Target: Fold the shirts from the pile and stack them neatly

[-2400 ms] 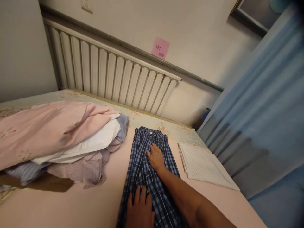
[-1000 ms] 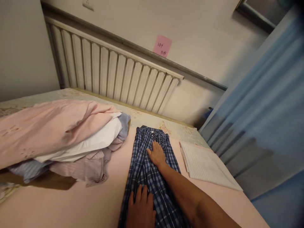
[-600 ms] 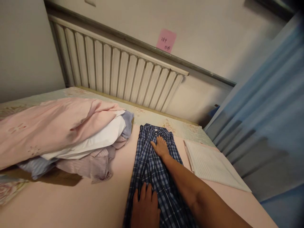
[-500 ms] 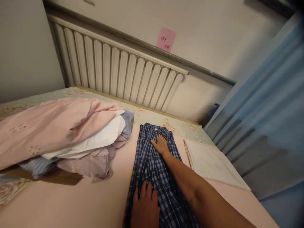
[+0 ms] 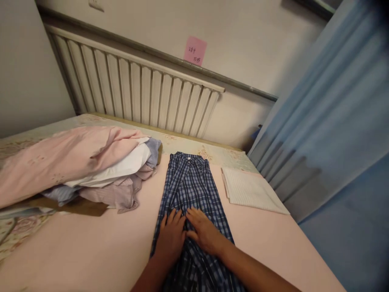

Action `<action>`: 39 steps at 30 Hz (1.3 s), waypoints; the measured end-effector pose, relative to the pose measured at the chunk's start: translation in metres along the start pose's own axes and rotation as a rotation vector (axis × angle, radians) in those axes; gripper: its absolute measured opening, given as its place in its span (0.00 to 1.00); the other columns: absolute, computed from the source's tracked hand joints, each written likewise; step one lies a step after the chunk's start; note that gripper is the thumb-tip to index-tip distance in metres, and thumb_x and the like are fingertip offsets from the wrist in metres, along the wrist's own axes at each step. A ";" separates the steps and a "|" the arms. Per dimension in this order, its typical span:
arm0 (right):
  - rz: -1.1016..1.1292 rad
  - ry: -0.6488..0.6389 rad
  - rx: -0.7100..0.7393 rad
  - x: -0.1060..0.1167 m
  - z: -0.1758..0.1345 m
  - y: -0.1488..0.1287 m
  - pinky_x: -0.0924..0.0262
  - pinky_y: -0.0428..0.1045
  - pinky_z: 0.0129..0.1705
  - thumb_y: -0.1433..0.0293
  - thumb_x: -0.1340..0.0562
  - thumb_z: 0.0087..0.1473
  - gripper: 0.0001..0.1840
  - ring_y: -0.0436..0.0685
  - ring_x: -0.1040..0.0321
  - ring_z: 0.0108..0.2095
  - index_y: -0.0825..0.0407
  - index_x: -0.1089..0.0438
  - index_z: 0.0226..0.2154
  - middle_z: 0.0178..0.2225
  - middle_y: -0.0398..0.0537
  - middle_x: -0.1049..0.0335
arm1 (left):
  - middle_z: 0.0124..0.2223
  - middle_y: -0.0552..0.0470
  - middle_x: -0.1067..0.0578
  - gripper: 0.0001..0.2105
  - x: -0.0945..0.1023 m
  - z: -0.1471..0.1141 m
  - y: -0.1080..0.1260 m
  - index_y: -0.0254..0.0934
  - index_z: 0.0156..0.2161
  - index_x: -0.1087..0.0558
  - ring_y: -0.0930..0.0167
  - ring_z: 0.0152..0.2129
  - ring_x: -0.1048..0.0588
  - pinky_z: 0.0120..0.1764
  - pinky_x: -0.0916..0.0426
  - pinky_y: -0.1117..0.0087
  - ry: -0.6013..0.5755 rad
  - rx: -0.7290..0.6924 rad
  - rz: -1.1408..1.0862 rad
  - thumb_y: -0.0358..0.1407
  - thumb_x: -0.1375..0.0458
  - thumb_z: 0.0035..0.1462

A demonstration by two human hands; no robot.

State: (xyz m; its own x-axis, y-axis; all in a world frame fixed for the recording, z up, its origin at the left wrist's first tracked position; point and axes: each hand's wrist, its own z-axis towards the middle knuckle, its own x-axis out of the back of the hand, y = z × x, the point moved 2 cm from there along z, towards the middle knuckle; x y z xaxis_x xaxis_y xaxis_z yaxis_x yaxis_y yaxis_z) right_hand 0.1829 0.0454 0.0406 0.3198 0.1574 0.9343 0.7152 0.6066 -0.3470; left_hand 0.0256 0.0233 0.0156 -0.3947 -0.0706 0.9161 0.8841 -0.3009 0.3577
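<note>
A dark blue plaid shirt (image 5: 194, 184), folded into a long narrow strip, stretches from its collar at the far end towards me. On its middle part my left hand (image 5: 171, 234) lies flat, palm down, fingers extended. Beside it, almost touching, my right hand (image 5: 203, 231) also rests flat on the plaid cloth with its thumb held out. Neither hand grips the fabric. The near end of the shirt runs out of view between my forearms.
Left of the shirt is a heap of clothes (image 5: 88, 156) in pink, white and grey-blue, over brown cardboard (image 5: 82, 207). A folded white striped cloth (image 5: 252, 190) lies to the right on the pink sheet (image 5: 106, 243). Behind stands a radiator (image 5: 136, 85); a blue curtain (image 5: 319, 121) hangs right.
My right hand has slid back from near the collar to the shirt's middle. My left hand has moved forward beside it. The view has shifted slightly.
</note>
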 end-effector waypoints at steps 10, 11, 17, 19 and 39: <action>-0.011 0.060 -0.037 -0.006 -0.085 -0.023 0.59 0.63 0.65 0.67 0.39 0.55 0.32 0.62 0.58 0.65 0.51 0.45 0.61 0.64 0.53 0.50 | 0.63 0.49 0.38 0.21 0.000 -0.009 -0.004 0.41 0.58 0.35 0.62 0.62 0.46 0.61 0.52 0.51 0.031 -0.096 -0.007 0.39 0.52 0.61; -0.012 0.079 -0.034 -0.007 -0.092 -0.024 0.59 0.63 0.65 0.67 0.39 0.55 0.32 0.62 0.58 0.65 0.50 0.45 0.61 0.64 0.52 0.50 | 0.63 0.49 0.38 0.21 0.001 -0.009 -0.003 0.41 0.58 0.35 0.62 0.62 0.46 0.61 0.52 0.52 0.031 -0.095 -0.007 0.39 0.53 0.61; -0.019 0.140 -0.056 -0.014 -0.129 -0.029 0.61 0.63 0.65 0.69 0.39 0.55 0.32 0.61 0.59 0.65 0.50 0.46 0.61 0.64 0.50 0.49 | 0.63 0.49 0.38 0.21 0.005 -0.009 0.001 0.41 0.58 0.35 0.63 0.62 0.46 0.62 0.52 0.53 0.011 -0.084 0.023 0.38 0.54 0.62; -0.027 0.142 -0.056 -0.017 -0.138 -0.029 0.61 0.64 0.65 0.70 0.38 0.54 0.33 0.62 0.59 0.65 0.51 0.46 0.61 0.64 0.50 0.50 | 0.63 0.49 0.38 0.20 0.005 -0.010 0.003 0.40 0.58 0.35 0.63 0.62 0.46 0.62 0.53 0.53 0.010 -0.084 0.037 0.38 0.55 0.62; 1.059 0.753 -0.832 0.004 -0.203 0.064 0.34 0.58 0.51 0.57 0.34 0.41 0.21 0.64 0.28 0.45 0.52 0.28 0.36 0.41 0.54 0.25 | 0.60 0.48 0.34 0.21 0.025 -0.031 -0.022 0.37 0.53 0.32 0.68 0.59 0.39 0.61 0.47 0.62 0.155 0.239 -0.382 0.40 0.55 0.59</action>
State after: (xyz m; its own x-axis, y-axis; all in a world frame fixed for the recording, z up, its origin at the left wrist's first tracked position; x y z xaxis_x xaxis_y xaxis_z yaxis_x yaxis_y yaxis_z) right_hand 0.3566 -0.0734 0.0050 0.9339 -0.3504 0.0714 0.0165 -0.1571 -0.9874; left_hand -0.0110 -0.0014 0.0248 -0.7197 -0.1444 0.6791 0.6936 -0.1073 0.7123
